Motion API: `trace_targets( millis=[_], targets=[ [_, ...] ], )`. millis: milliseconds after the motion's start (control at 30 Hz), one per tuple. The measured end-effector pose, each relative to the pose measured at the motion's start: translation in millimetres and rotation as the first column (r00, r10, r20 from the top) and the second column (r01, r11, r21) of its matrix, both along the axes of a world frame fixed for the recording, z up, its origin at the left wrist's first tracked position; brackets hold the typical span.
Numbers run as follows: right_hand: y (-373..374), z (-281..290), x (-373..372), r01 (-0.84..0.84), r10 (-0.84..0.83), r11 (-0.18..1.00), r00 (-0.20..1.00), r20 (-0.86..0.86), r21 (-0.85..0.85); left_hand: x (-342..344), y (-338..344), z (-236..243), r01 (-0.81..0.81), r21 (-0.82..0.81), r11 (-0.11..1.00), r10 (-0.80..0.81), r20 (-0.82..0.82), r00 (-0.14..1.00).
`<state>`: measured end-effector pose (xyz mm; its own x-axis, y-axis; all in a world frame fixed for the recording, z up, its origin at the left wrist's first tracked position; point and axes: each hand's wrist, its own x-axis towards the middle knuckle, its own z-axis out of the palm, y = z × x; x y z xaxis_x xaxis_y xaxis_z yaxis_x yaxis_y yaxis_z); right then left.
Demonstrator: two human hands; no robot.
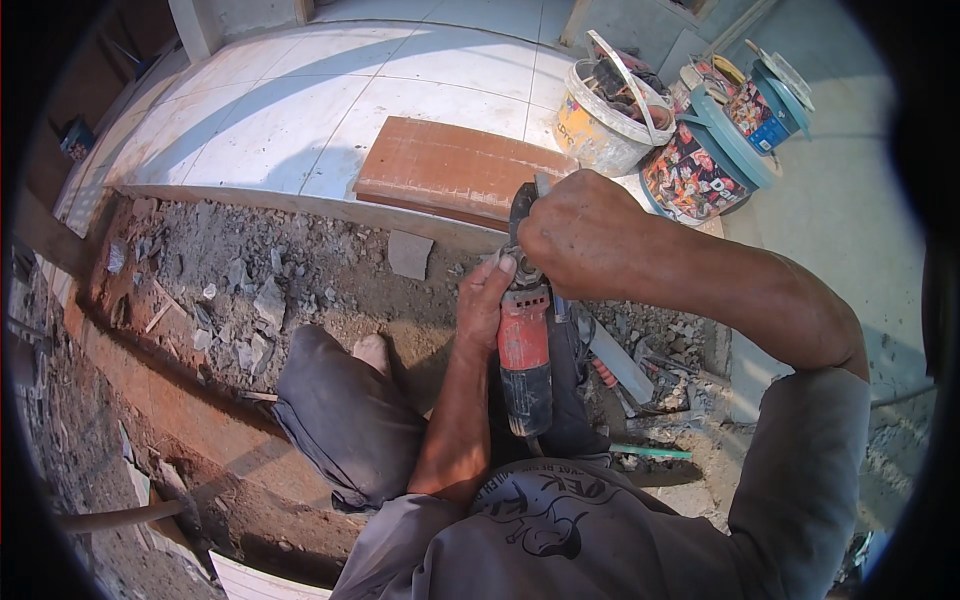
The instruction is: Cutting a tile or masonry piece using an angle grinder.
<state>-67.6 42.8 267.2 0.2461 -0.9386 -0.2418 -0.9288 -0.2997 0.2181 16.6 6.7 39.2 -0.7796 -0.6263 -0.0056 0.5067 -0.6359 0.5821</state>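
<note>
My left hand (486, 300) grips the red and black body of an angle grinder (524, 345) that points away from me, its cord end toward my lap. My right hand (580, 235) is closed over the grinder's head and disc guard (521, 205), hiding most of the disc. Just beyond the grinder head lies a reddish-brown tile (455, 168) on the edge of a white tiled floor (300, 110). My knee in grey trousers (345, 415) sits to the left of the tool.
Broken rubble and mortar (250, 280) fill a trench below the tiled edge. A dirty white bucket of tools (608, 105) and patterned tins with teal lids (710, 150) stand at the back right. A grey tile shard (409, 253) lies near the grinder. Hand tools (640, 370) lie at my right.
</note>
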Motion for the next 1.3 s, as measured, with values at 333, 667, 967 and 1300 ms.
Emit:
trace_targets(
  millis=[333, 667, 967, 1300],
  targets=[
    [6, 0, -5, 0.231, -0.229, 0.969, 0.973, 0.031, -0.089, -1, 0, 3, 0.053, 0.015, 0.998, -0.053, -0.001, 0.999],
    [39, -39, -83, 0.757, -0.458, 0.577, 0.611, 0.646, -0.306, 7, -1, -15, 0.053, 0.103, 0.993, -0.048, -0.045, 0.998],
    [53, -188, -102, 0.715, -0.039, 0.450, -0.582, 0.812, 0.534, 11, 5, 8, 0.025, 0.228, 0.973, -0.006, -0.081, 0.997],
    [50, -192, -92, 0.621, -0.018, 0.547, -0.662, 0.749, 0.562, 10, 9, 10, 0.006, 0.280, 0.960, -0.007, 0.001, 1.000]
  ],
)
